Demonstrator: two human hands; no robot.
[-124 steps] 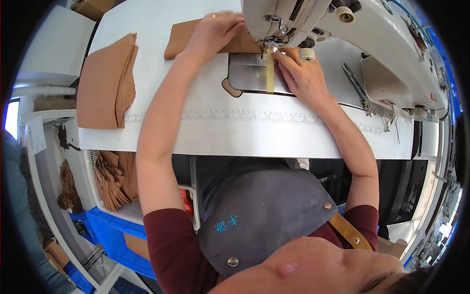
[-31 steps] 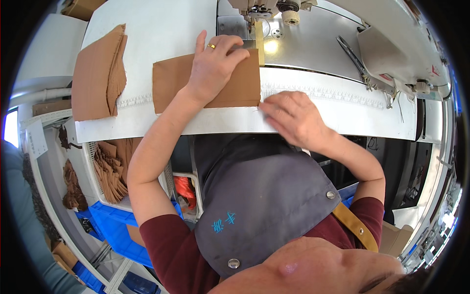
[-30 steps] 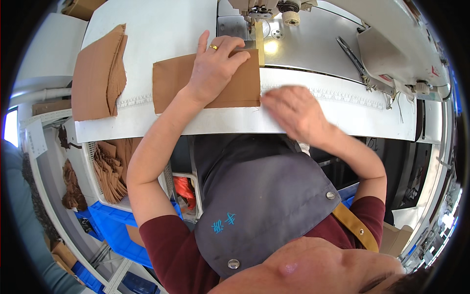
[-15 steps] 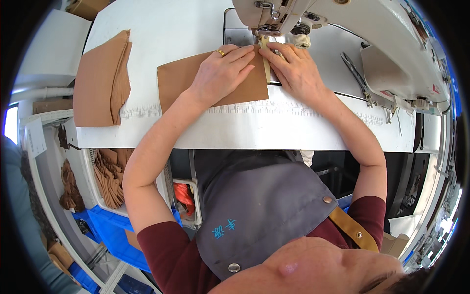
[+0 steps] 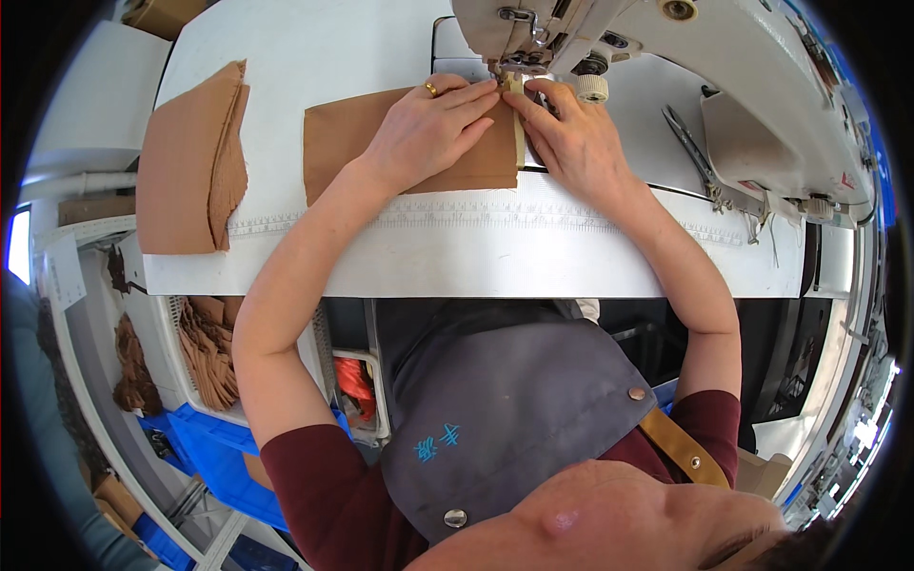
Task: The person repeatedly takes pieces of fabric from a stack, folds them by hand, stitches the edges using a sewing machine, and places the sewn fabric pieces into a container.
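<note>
Under the needle area of a white sewing machine lies a flat brown fabric piece. A narrow cream strip runs along its right edge. My left hand rests flat on the fabric, fingers stretched toward the presser foot, a ring on one finger. Along the strip, my right hand has its fingers bent, index fingertip pressed on the strip just before the foot. The right thumb's contact with the strip is partly hidden.
A folded stack of brown fabric pieces lies at the table's left. Metal scissors or snips are at the right. A printed ruler crosses the white table. Lower left, a white basket holds brown fabric beside a blue bin.
The fabric piece and its strip have shifted slightly farther in under the machine. Both hands have kept nearly the same places on them.
</note>
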